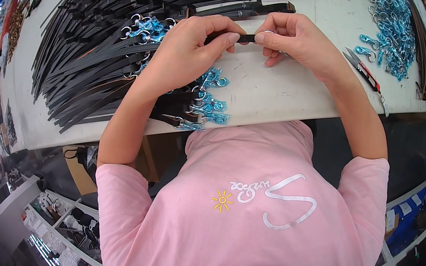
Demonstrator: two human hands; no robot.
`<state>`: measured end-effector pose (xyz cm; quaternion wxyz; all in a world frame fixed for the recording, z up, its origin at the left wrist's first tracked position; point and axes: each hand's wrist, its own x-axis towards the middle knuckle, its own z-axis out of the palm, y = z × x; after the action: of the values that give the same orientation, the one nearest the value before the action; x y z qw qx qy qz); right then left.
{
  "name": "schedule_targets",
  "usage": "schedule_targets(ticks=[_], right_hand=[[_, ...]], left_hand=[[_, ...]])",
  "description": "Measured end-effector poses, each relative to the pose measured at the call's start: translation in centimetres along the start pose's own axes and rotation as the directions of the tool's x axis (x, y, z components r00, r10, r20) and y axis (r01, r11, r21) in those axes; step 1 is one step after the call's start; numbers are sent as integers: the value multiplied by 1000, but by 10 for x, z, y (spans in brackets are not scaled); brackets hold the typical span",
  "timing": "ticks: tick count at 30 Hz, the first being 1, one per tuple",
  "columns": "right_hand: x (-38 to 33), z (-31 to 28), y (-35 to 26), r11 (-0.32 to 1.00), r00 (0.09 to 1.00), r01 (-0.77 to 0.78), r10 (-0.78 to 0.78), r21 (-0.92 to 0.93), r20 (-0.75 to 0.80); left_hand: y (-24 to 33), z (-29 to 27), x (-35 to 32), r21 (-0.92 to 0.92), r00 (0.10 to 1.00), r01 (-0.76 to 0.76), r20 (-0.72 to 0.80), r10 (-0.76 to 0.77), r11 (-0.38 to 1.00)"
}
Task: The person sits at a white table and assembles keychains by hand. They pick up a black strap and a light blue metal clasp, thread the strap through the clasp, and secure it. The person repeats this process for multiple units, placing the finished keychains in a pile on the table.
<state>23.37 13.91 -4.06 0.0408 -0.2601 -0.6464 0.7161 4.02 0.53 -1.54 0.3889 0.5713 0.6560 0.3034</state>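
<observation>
Above the white table, a short stretch of black strap point(247, 39) spans the gap between my two hands. My left hand point(186, 47) pinches one end between thumb and fingers. The other end is gripped by the thumb and curled fingers of my right hand point(304, 43), where a bit of shiny metal shows at the fingertips. Under and left of my left forearm lie many black straps point(92, 61). Some carry metal clasps wrapped in blue film point(208, 105), near the table's front edge. My palms hide the rest of the held strap.
Right of my right hand lie red-and-black thread snips point(365, 73). A pile of blue-wrapped metal clasps point(397, 39) sits farther right, beside a bundle of brown strips point(425, 59). The white tabletop point(283, 99) ends close to my body. Stocked shelves point(62, 220) stand at lower left.
</observation>
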Motion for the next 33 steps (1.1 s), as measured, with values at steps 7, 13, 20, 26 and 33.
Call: schedule_targets(ticks=[7,13,20,26,33], right_hand=[[-1,-1,1,999,1000,22,-22,-30,2],[-2,-3,1,999,999,34,-33,-28,17],[-2,-2,0,999,999,37,-37,-38,10],[-1,-1,2,999,999,39,-39,-37,-2],[-1,-1,0,998,1000,28,-29,-64,-8]], left_hand=[[-2,2,-1,38,999,-36,-30,37,999],[-2,3,-1,26,999,-34,-36,35,999],[-2,3,0,34,999,-25,-27,26,999],[-4,4,0,39,999,-20,-46,22,999],[-7,5,1,26,997,-36,-72,38,999]])
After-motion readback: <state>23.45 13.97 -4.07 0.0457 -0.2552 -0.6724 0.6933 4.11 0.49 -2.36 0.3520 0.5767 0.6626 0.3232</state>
